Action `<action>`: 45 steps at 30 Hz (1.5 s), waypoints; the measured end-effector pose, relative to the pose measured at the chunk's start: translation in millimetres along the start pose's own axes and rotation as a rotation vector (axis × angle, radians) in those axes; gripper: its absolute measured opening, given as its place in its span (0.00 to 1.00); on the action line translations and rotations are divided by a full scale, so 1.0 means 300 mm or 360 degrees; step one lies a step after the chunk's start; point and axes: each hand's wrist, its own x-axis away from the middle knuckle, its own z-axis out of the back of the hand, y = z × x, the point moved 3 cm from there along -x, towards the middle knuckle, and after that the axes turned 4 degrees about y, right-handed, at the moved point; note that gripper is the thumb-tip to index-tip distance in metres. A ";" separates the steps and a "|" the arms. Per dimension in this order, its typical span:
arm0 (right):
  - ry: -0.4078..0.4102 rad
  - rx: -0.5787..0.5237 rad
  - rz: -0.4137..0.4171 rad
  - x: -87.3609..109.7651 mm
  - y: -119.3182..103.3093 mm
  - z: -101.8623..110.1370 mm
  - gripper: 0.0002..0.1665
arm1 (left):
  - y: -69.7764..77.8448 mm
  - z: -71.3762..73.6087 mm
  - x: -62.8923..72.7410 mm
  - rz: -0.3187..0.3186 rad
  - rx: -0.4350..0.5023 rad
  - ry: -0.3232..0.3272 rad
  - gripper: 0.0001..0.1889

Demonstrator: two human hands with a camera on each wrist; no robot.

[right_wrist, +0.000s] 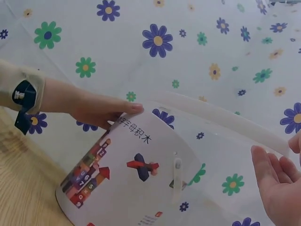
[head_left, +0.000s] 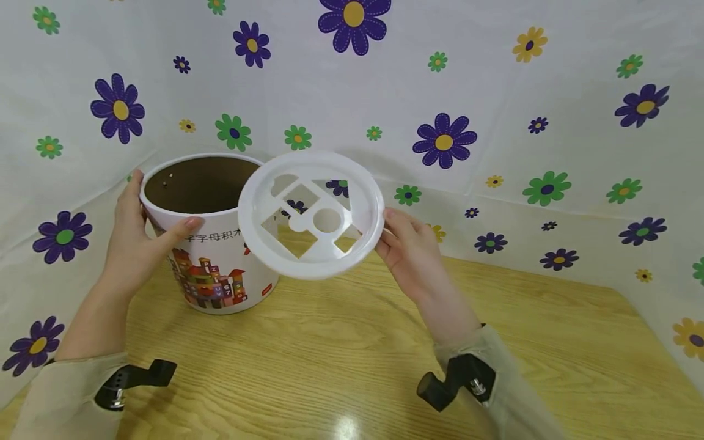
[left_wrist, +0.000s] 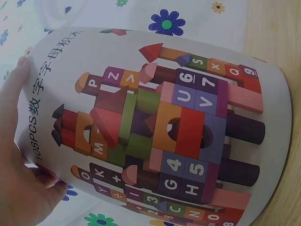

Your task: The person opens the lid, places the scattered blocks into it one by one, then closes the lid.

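Observation:
A white bucket [head_left: 258, 272] printed with a block castle and Chinese characters stands on the table at the left, its top uncovered and its inside brown. My left hand [head_left: 134, 244] grips its rim from the left, with the thumb on the outer front wall; the other fingers are partly hidden behind the side. A round white lid [head_left: 316, 267] with several cut-out shapes is up in the air, tilted, just right of the bucket. The fingers and thumb of my right hand [head_left: 415, 256] pinch the lid's right edge. In the head view, the lid overlaps the bucket's right side.
The wood-grain table [head_left: 330, 342] spreads beneath both arms. A white cloth [head_left: 385, 91] with purple, green and yellow flowers hangs behind and at the sides. Black wrist mounts [head_left: 118, 382] sit on both beige sleeves.

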 end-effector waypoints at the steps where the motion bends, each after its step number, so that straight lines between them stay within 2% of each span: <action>1: -0.0017 -0.0017 0.0006 -0.012 0.006 -0.017 0.13 | 0.000 0.000 0.000 -0.0001 -0.0001 0.0003 0.51; 7: -0.0067 -0.0102 -0.0002 -0.071 0.045 -0.104 0.11 | -0.004 0.006 -0.002 0.0008 -0.0032 0.0004 0.52; 12: -0.0028 -0.0175 -0.0063 -0.114 0.083 -0.156 0.12 | -0.010 0.020 -0.002 0.0014 -0.0065 -0.0035 0.54; 17: -0.0030 -0.0180 -0.0085 -0.153 0.118 -0.195 0.14 | 0.000 0.025 -0.002 -0.0070 -0.0042 -0.0031 0.57; 23: -0.0089 -0.0148 -0.0102 -0.177 0.147 -0.240 0.09 | 0.021 0.040 0.002 -0.0211 -0.0022 -0.0008 0.59; 26: -0.0102 -0.0117 -0.0121 -0.185 0.160 -0.256 0.09 | 0.025 0.046 0.002 -0.0263 0.0060 -0.0032 0.55; 31: -0.0131 -0.0070 -0.0083 -0.194 0.176 -0.282 0.19 | 0.023 0.052 0.002 -0.0310 0.0185 -0.0050 0.46; 35: -0.0214 0.0103 0.0004 -0.199 0.186 -0.306 0.23 | 0.024 0.052 0.002 -0.0289 0.0124 -0.0037 0.42; 41: -0.0269 0.0633 0.0137 -0.199 0.189 -0.320 0.26 | 0.021 0.051 0.004 -0.0201 0.0044 -0.0006 0.43; 45: -0.0292 0.0820 0.0163 -0.206 0.192 -0.324 0.29 | 0.011 0.050 -0.001 -0.0175 0.0053 -0.0009 0.43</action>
